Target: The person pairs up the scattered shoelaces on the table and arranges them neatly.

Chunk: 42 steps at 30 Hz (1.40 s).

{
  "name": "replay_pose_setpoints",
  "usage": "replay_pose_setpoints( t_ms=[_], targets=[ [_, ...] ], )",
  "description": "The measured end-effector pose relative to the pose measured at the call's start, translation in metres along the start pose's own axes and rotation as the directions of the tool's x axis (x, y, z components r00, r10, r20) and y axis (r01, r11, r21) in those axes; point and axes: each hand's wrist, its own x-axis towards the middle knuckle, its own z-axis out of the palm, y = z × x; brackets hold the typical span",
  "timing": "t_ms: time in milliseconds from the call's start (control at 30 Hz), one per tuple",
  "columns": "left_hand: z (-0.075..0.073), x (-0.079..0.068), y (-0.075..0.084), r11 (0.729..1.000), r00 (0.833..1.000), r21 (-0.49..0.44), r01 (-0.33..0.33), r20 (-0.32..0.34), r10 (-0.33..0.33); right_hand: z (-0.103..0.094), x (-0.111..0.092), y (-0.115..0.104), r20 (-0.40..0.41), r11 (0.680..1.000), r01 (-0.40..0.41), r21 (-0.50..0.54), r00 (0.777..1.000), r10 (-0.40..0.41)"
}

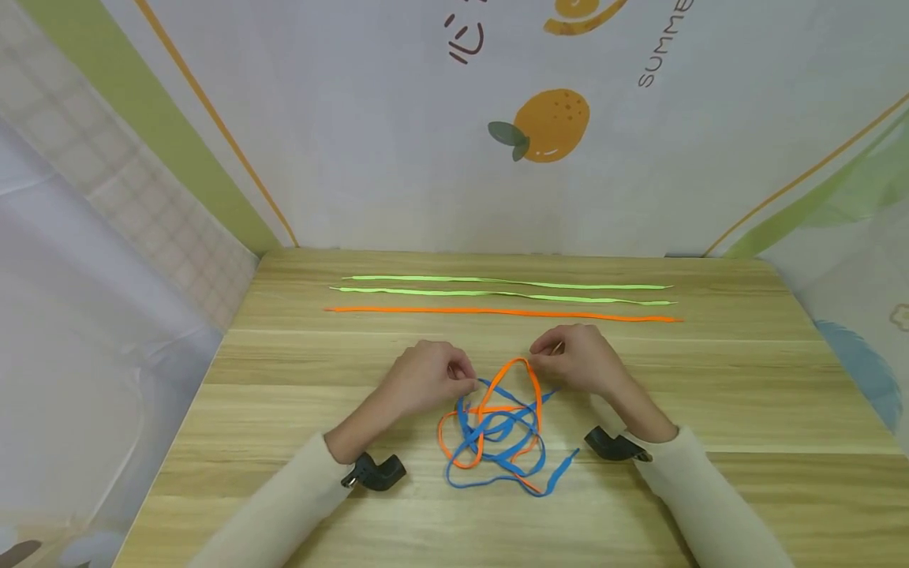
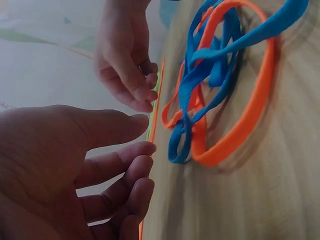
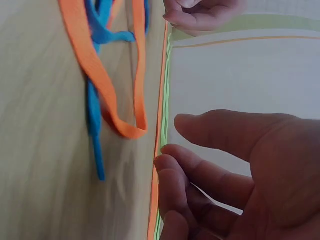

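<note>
A blue shoelace (image 1: 559, 472) and an orange shoelace (image 1: 537, 386) lie in a loose tangle on the wooden table. At the tangle's upper left is my left hand (image 1: 429, 377), its fingertips close to a blue strand. The left wrist view shows the thumb (image 2: 117, 125) apart from the loosely bent fingers, with nothing between them. My right hand (image 1: 581, 359) hovers by the top of the orange loop. In the right wrist view its thumb (image 3: 215, 127) and bent fingers have a gap between them and hold no lace.
Beyond the hands, a straight orange shoelace (image 1: 497, 312) lies across the table (image 1: 284, 442). Two light green shoelaces (image 1: 426, 278) run roughly parallel behind it. A printed cloth (image 1: 398, 158) hangs along the table's back edge. Black wrist cameras (image 1: 379, 473) sit at both cuffs.
</note>
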Motion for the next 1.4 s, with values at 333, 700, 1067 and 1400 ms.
replay_pose_setpoints(
  t_ms=[333, 700, 1067, 1400],
  targets=[
    [0.015, 0.001, 0.004, 0.999, 0.998, 0.037, -0.036, 0.060, 0.034, 0.007, 0.003, 0.000, -0.008, 0.998, 0.012, -0.061, 1.000, -0.013],
    [0.023, 0.000, 0.008, 0.996, 0.997, 0.069, -0.051, 0.065, 0.047, 0.018, 0.004, 0.000, 0.017, 0.993, -0.003, -0.117, 1.000, 0.006],
    [0.019, -0.005, 0.013, 0.997, 0.997, 0.028, -0.072, 0.029, 0.072, 0.021, 0.003, -0.004, 0.021, 0.989, -0.040, -0.145, 0.999, 0.043],
    [0.009, -0.010, 0.022, 0.988, 0.989, -0.039, -0.150, 0.002, 0.150, 0.023, 0.003, -0.004, 0.045, 0.994, 0.004, -0.106, 0.999, 0.001]
  ],
)
